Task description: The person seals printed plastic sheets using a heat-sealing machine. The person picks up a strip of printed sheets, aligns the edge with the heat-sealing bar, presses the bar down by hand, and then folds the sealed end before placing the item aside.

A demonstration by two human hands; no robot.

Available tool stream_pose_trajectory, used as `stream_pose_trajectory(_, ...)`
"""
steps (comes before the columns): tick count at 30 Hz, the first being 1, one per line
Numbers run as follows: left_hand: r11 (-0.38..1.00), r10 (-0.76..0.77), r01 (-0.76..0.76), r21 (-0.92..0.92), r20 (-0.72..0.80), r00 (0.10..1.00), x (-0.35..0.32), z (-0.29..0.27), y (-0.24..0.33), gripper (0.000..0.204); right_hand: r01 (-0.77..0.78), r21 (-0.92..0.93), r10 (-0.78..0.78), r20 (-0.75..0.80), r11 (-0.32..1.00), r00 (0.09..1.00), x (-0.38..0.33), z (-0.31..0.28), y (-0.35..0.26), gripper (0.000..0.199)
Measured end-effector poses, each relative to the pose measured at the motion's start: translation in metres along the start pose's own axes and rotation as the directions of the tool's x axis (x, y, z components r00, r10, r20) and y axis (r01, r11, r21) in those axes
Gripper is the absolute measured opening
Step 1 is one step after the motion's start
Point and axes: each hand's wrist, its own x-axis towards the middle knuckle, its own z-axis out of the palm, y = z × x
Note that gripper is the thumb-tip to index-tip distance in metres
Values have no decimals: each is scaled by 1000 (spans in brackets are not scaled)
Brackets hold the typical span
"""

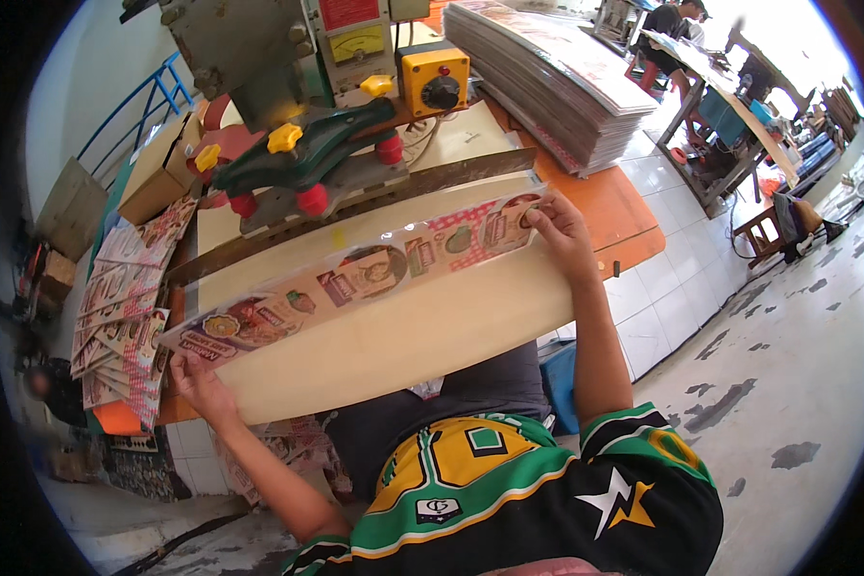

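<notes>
Pinching each end of a long printed plastic strip point(355, 278), left hand point(199, 379) and right hand point(559, 230) stretch it mid-frame over a pale board point(403, 336) with room below.

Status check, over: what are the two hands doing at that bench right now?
Left hand and right hand each grip one end of printed strip. Strip flat on cream board. Green clamp just behind.

An orange-topped bench point(616, 206) is seen carrying a pale cream board point(403, 331), on which a long printed plastic strip point(355, 274) is laid. A tall stack of printed sheets point(547, 67) and a machine point(298, 115) are borne behind it
</notes>
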Motion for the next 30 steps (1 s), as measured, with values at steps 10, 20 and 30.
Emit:
stream_pose_trajectory(10,997,54,-59,-39,-140,989,-1,-15,-9,21,34,32,-36,72,999,997,-3,4,-20,29)
stream_pose_trajectory(20,985,175,-175,8,0,985,-1,12,27,19,97,136,-99,2,986,995,-3,8,-21,22)
stream_pose_trajectory(30,999,-2,6,51,-69,998,-1,14,48,14,105,248,-75,-127,963,989,-6,26,-11,26)
